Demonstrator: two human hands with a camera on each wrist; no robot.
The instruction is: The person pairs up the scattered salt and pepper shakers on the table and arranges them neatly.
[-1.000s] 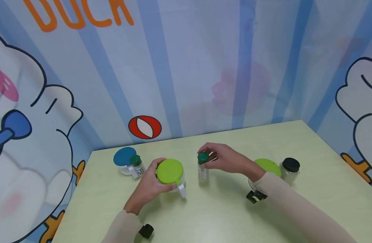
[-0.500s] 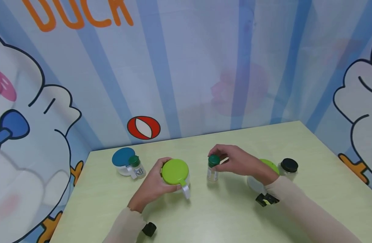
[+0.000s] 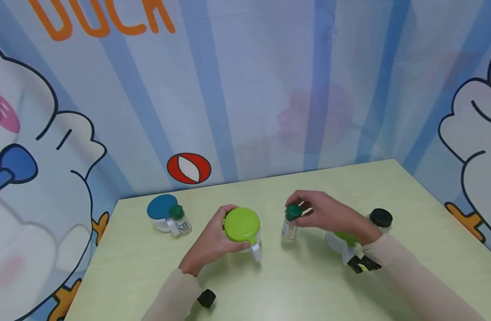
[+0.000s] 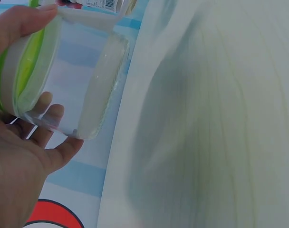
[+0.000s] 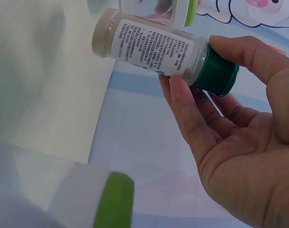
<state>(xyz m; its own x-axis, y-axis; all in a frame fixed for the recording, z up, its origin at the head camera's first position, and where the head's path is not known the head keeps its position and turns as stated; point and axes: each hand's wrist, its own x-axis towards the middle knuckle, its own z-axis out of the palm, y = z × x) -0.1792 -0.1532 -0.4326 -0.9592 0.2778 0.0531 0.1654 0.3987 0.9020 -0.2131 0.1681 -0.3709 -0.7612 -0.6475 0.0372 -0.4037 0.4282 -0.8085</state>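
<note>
My left hand (image 3: 216, 240) grips a clear seasoning jar (image 4: 71, 71) with a lime-green lid (image 3: 242, 224) and a white handle, thumb on one side and fingers round the other. In the left wrist view the jar's base appears off the table. To its right, my right hand (image 3: 327, 214) pinches a small spice bottle (image 3: 289, 229) near its dark green cap (image 3: 293, 211). The bottle stays nearly upright, and its printed label (image 5: 151, 47) faces the right wrist camera. Some of my right fingers are hidden behind the bottle in that view.
A blue-lidded jar (image 3: 162, 207) and another green-capped spice bottle (image 3: 181, 220) stand together at the table's back left. Partly hidden by my right wrist is another green-lidded jar (image 3: 336, 243). A black-capped jar (image 3: 381, 218) stands beyond it. A printed cloth wall (image 3: 265, 89) borders the table.
Both hands have moved to the right, carrying the seasoning jar and the spice bottle with them. My right forearm now covers more of the green-lidded jar on the right.
</note>
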